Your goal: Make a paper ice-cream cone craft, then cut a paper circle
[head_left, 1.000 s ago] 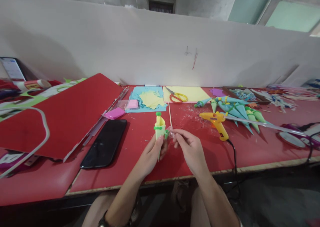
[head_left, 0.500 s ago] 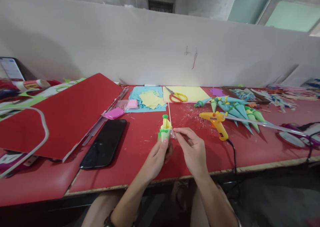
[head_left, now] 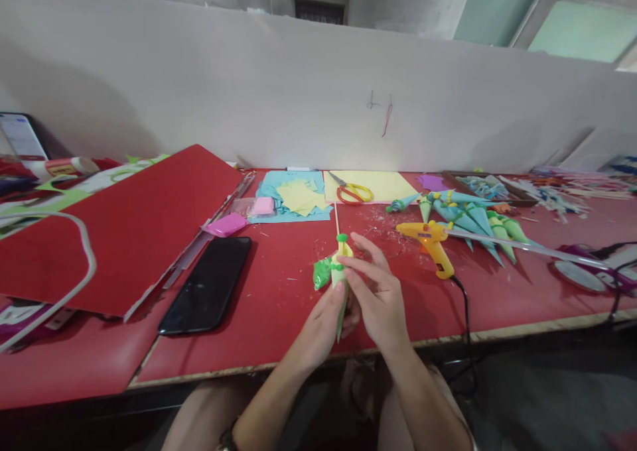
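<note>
Red tabletop (head_left: 279,305) runs below a pale partition (head_left: 249,86), with a yellow glue gun (head_left: 432,239) to your right and a black phone (head_left: 206,285) to your left. Between them, your left hand (head_left: 326,318) closes its fingers around the light-green paper cone (head_left: 339,280), held above the table. Your right hand (head_left: 375,292), half curled, has its fingertips at the cone's rim. Beside the cone is a green packet (head_left: 321,274).

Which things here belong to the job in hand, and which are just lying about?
In the job:
- pale green cone, in the left hand
- green packet beside it
- probably glue gun, similar cones

Likely just lying about:
- black phone
- propped phone, far left
</note>
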The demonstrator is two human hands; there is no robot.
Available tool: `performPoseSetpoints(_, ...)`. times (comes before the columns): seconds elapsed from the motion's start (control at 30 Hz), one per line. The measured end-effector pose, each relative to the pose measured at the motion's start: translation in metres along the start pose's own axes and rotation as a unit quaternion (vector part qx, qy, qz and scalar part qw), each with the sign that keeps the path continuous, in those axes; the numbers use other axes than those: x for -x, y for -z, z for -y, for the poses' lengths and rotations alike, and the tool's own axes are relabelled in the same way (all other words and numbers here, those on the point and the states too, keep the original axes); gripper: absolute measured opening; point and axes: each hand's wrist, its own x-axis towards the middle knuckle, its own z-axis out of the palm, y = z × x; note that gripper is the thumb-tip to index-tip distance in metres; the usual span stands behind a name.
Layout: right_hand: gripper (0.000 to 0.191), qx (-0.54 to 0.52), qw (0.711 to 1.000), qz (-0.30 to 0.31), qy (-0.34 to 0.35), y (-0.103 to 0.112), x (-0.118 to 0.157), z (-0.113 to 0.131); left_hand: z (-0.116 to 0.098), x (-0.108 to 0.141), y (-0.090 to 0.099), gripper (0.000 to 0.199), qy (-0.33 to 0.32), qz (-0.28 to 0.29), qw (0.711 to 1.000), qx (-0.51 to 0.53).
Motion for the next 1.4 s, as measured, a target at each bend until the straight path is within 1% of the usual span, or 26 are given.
performPoseSetpoints(0.07,0.02,-0.013,1.0,0.006,-0.006,0.0,0.0,0.0,-0.001,0.001,-0.001,0.047,-0.004,-0.001,1.0,-0.002)
performPoseSetpoints(0.2,0.02,-0.051,0.998,0.028,-0.011,0.001,0.001,0.0,-0.002,0.002,-0.001,0.048,-0.008,-0.022,1.0,-0.017)
performPoseSetpoints(0.3,0.021,-0.071,0.997,0.038,-0.013,0.001,0.001,-0.001,-0.001,0.002,-0.001,0.049,-0.009,-0.013,1.0,-0.011)
performPoseSetpoints(0.37,0.021,-0.077,0.996,0.032,-0.015,0.0,0.001,-0.002,0.0,0.001,-0.002,0.049,-0.005,-0.009,1.0,0.007)
performPoseSetpoints(0.47,0.02,-0.065,0.998,0.023,-0.012,-0.002,0.0,-0.003,0.002,-0.001,-0.005,0.048,0.013,-0.025,0.997,0.072)
performPoseSetpoints(0.6,0.022,-0.029,0.999,-0.015,-0.017,-0.004,-0.001,-0.003,0.001,-0.007,-0.003,0.049,0.068,-0.039,0.98,0.181)
performPoseSetpoints(0.7,0.022,0.004,0.999,-0.032,-0.018,-0.004,-0.002,-0.002,0.0,-0.011,0.003,0.045,0.052,-0.073,0.973,0.214)
performPoseSetpoints(0.83,0.021,0.027,0.999,-0.012,-0.021,-0.003,-0.001,-0.002,-0.003,-0.011,0.008,0.044,0.021,-0.067,0.976,0.206)
performPoseSetpoints(0.9,0.021,0.033,0.999,-0.008,-0.022,-0.002,-0.001,-0.004,-0.006,-0.01,0.01,0.044,-0.003,-0.088,0.98,0.179)
performPoseSetpoints(0.93,0.021,0.046,0.999,-0.007,-0.023,-0.001,-0.002,-0.006,-0.009,-0.009,0.012,0.044,-0.02,-0.108,0.983,0.146)
performPoseSetpoints(1.0,0.024,0.098,0.995,-0.004,-0.026,0.001,-0.003,-0.013,-0.013,-0.008,0.017,0.044,-0.063,-0.164,0.984,0.032)
performPoseSetpoints(1.07,0.03,0.166,0.986,0.008,-0.035,0.001,-0.003,-0.022,-0.015,-0.008,0.024,0.043,-0.104,-0.22,0.964,-0.106)
performPoseSetpoints(1.13,0.038,0.213,0.975,0.031,-0.048,0.0,-0.004,-0.03,-0.015,-0.008,0.03,0.039,-0.131,-0.254,0.936,-0.206)
performPoseSetpoints(1.2,0.041,0.23,0.97,0.058,-0.059,-0.002,-0.004,-0.036,-0.013,-0.01,0.034,0.038,-0.134,-0.249,0.927,-0.247)
performPoseSetpoints(1.3,0.038,0.218,0.97,0.076,-0.08,-0.004,-0.006,-0.038,-0.009,-0.011,0.036,0.04,-0.106,-0.211,0.939,-0.251)
performPoseSetpoints(1.4,0.033,0.199,0.971,0.072,-0.11,-0.002,-0.009,-0.035,-0.007,-0.011,0.037,0.043,-0.085,-0.209,0.943,-0.246)
